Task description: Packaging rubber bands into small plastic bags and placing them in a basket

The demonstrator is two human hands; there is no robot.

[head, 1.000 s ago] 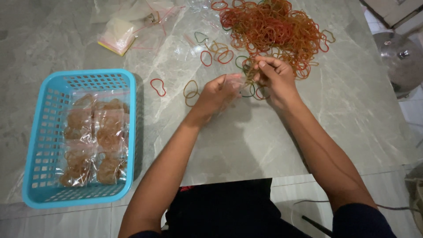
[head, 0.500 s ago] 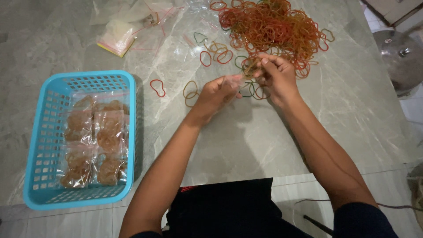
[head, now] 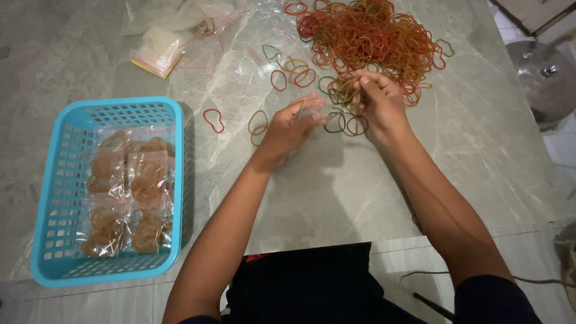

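Both my hands work at the edge of the rubber band pile (head: pixel 372 39) on the marble table (head: pixel 360 192): right hand (head: pixel 379 105) pinches several bands, left hand (head: pixel 288 126) pinches a clear bag, blurred.

- A grey marble-patterned table top (head: pixel 336 198) with pale veins fills most of the view and serves as the landmark.
- Soft light glints off its polished surface, brightest toward its far edge.
- Below its near edge lies a pale tiled floor (head: pixel 414 264), where a thin dark cable (head: pixel 432 276) trails.
- To the right of the table top, beyond its edge, stands a round shiny metal lid (head: pixel 543 78) with a knob.
- Past the table top's far right corner, pale boards (head: pixel 540 15) lie at an angle.
- White floor tiles (head: pixel 564 150) show just right of the table top.
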